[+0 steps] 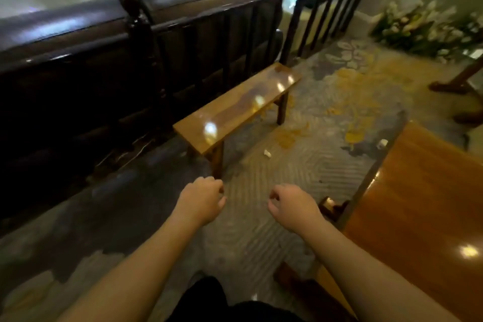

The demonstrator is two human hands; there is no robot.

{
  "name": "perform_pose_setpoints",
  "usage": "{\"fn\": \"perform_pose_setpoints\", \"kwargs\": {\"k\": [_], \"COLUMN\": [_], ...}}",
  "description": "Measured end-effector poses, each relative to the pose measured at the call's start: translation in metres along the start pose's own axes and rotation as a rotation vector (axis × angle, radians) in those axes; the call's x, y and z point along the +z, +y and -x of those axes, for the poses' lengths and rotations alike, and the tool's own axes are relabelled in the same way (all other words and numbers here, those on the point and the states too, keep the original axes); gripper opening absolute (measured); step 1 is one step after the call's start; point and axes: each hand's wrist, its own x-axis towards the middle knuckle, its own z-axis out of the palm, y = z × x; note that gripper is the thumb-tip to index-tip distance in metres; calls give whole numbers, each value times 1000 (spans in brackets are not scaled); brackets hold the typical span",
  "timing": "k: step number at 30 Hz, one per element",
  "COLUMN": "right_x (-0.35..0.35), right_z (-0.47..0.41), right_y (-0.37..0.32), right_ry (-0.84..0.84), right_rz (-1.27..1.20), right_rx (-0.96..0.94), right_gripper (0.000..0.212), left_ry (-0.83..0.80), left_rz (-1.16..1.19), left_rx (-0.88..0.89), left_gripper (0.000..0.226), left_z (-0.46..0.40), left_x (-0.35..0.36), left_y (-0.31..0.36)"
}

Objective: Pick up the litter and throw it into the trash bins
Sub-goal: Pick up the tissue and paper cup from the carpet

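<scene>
Fingers (218, 191) of both hands curl inward, contents hidden. Small white scrap (267, 153) at 12 o'clock: blurred, unidentifiable.

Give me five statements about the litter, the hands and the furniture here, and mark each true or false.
1. Two small white scraps of litter lie on the carpet: one near the wooden bench, one by the table. True.
2. The left hand holds a scrap. False: its fingers are curled, with nothing visible in them.
3. The right hand rests on the table. False: it is over the carpet.
4. The bench top is bare. True.
5. A trash bin stands beside the bench. False: none is visible.
</scene>
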Motion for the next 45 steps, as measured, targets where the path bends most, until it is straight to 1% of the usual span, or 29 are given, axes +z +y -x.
{"fn": "perform_pose_setpoints", "kwargs": {"k": [4,8,11,13,16,20,24,26,28,31,34,36,39,42,45], "right_x": [-17,-27,-31,-29,-19,-3,13,29,49,98,162,210,288,369,440], "right_z": [-59,-110,-156,-190,-242,-315,-378,-413,-442,-487,-524,-544,-572,-597,-623], "right_y": [11,41,81,115,173,253,319,351,375,407,436,457,486,516,542], "right_ry": [-8,25,27,26,45,-39,-112,-146,-196,-267,-355,-394,-460,-562,-661], "right_rz": [-31,-57,-95,-121,-184,-255,-266,-286,-297,-289,-322,-350,-378,-407,-404], "right_rx": [125,204,255,285,319,360,410,442,469,506,551,582,642,673,682], "right_gripper": [26,26,24,23,22,25,26,25,24,28,39,47,55,68,81], "left_ry": [-75,-147,-226,-265,-366,-473,-480,-533,-575,-623,-697,-734,-788,-831,-853], "left_rz": [-62,-143,-149,-160,-174,-234,-286,-291,-301,-326,-394,-413,-440,-464,-470], "left_rx": [111,200,257,275,307,267,209,198,196,206,217,236,282,303,343], "left_gripper": [12,8,8,6,8,18,21,23,29,40,54,58,57,51,47], "left_z": [-96,-187,-251,-296,-371,-464,-543,-585,-622,-678,-724,-750,-781,-804,-818], "left_x": [-4,5,20,34,62,102,151,184,218,285,365,421,503,579,639], "left_y": [-16,-7,9,21,41,65,80,83,81,71,48,28,-6,-40,-67]}}
